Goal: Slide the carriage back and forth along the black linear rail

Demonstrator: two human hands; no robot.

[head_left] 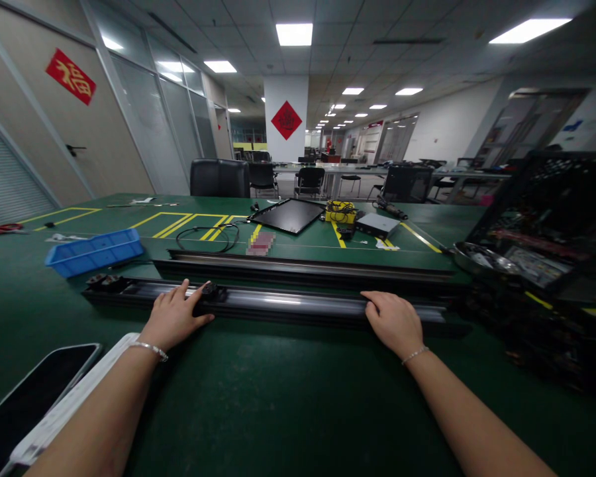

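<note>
A long black metal channel with a shiny strip inside lies across the green table in front of me. My left hand rests over its left part, fingers spread and thumb near the front edge. Beside those fingertips, a small black block sits in the channel. More dark parts are at the channel's left end. My right hand is closed over the right part, index finger and thumb on the front side; its other fingers are mostly hidden. Just behind lies a second black profile, parallel to the first.
Left stands a blue plastic bin; a phone-like black-screened device and a white object lie near my left forearm. Farther back are a black panel, yellow box and grey box. A metal bowl and dark equipment crowd the right.
</note>
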